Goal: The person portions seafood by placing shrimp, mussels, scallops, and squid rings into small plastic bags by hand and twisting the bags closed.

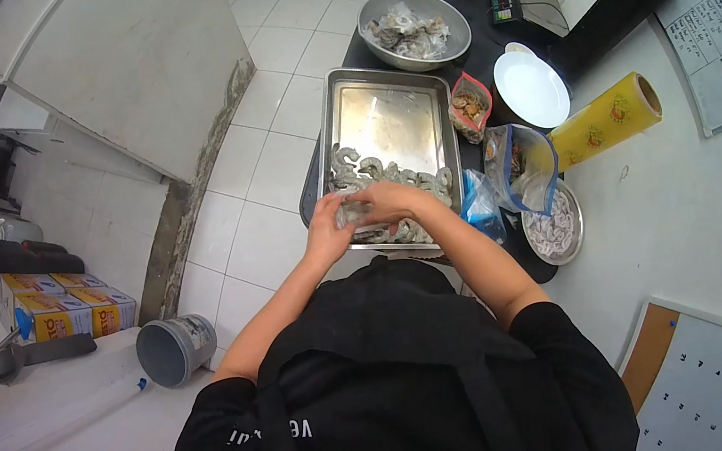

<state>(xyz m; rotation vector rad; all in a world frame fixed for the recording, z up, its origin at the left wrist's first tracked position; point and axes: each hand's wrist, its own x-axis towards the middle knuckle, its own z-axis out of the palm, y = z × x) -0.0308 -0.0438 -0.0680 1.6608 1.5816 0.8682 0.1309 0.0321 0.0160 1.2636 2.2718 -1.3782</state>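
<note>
A metal tray (pixel 389 106) lies on the black-topped counter in front of me, its near half strewn with grey raw shrimp (pixel 373 167). Over its near left corner, my left hand (pixel 327 224) curls its fingers around a shrimp (pixel 350 215). My right hand (pixel 386 202) reaches in from the other side, fingers bent and closed against the same shrimp. The fingers partly cover it, so its exact shape is hard to make out. More shrimp lie below and beside both hands.
Beyond the tray stands a metal bowl (pixel 379 48) of greyish shells or shrimp. To the right are a red-edged zip bag (pixel 472 106), a blue-edged zip bag (pixel 523 165), a yellow film roll (pixel 615 118), a white plate (pixel 531 89) and a bowl of pale pieces (pixel 582 236). A grey bucket (pixel 174 350) stands left.
</note>
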